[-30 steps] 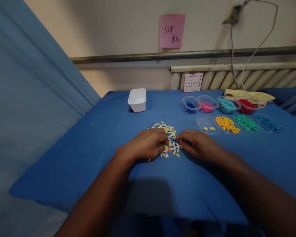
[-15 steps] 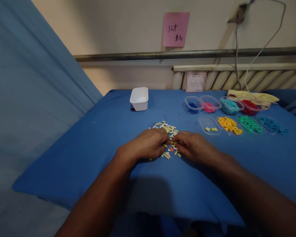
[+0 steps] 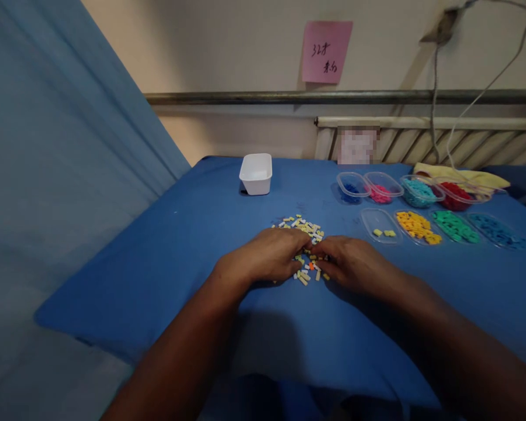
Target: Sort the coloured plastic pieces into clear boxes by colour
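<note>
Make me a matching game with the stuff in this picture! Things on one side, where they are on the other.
Things:
1. white tub
2. pink note
3. mixed pile of little pieces
4. green pieces

Places:
A. in a clear tray on the right
B. stuck on the wall
C. touched by the left hand and right hand
D. alone at the far side of the blue table

Pairs: 1-D, 2-B, 3-C, 4-A

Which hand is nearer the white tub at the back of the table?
Left. The left hand rests on the brick pile, on the near side of the white tub; the right hand sits beside it, further to the right.
</note>
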{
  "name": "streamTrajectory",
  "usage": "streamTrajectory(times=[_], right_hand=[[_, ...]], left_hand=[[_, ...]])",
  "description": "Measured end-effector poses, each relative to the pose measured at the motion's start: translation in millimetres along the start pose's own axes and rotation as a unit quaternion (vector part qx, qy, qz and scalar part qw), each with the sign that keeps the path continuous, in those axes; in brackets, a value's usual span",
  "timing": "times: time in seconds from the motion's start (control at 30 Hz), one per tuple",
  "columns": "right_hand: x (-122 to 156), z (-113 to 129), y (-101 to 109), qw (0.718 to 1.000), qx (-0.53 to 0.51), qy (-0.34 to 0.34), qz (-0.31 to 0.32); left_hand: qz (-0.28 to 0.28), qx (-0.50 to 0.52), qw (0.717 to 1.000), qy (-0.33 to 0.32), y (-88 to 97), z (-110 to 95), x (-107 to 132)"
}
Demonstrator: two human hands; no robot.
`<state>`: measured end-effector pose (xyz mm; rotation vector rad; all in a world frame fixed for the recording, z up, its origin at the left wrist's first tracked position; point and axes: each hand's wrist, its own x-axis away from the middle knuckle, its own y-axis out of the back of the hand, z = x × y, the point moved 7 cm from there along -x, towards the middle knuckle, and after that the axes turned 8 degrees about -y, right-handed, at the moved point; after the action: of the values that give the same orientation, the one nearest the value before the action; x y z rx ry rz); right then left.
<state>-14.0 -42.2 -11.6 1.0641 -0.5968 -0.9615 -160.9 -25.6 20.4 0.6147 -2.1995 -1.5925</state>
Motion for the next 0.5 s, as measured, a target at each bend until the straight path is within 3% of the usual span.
streamTrajectory(times=[0.2, 0.5], right_hand=[[-1, 1, 2, 1.0, 0.006, -0.014, 0.013], [-14, 12, -3, 0.993, 0.105, -0.045, 0.023]], left_hand=[[0.016, -0.005, 1.0, 0.008, 0.8, -1, 3], [-0.002, 0.019, 1.0, 0.006, -2.7, 0, 1]])
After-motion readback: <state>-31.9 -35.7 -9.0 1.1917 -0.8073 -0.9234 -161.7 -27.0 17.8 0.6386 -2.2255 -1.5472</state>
